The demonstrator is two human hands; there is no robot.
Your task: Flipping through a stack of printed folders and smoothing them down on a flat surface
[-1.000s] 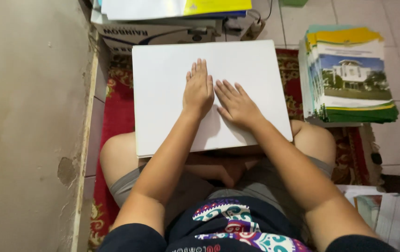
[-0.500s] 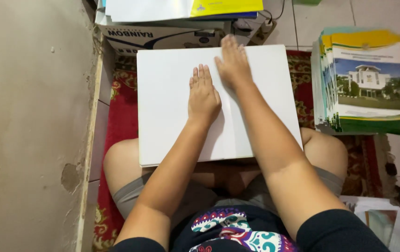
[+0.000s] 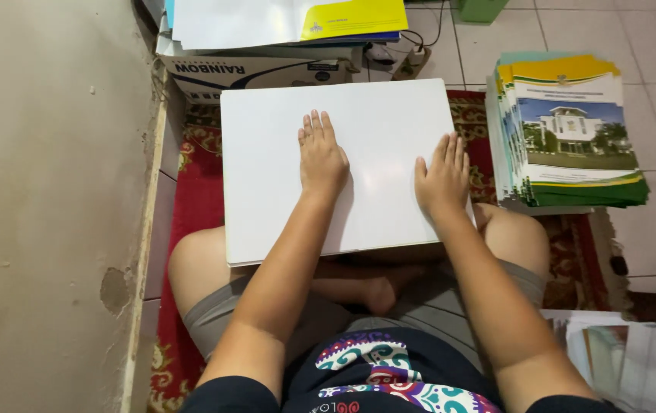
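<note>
A large white sheet lies across my crossed legs, above a red patterned rug. My left hand rests flat on the sheet's middle, fingers together and pointing away from me. My right hand presses flat on the sheet near its right edge, fingers slightly spread. Neither hand holds anything.
A stack of printed booklets with green and yellow covers stands on the tiled floor at the right. A cardboard box topped with white and yellow sheets sits behind the white sheet. A bare wall runs along the left. More papers lie at lower right.
My right hand has slid from the sheet's top edge down to its right side. My left hand has stayed flat near the middle.
</note>
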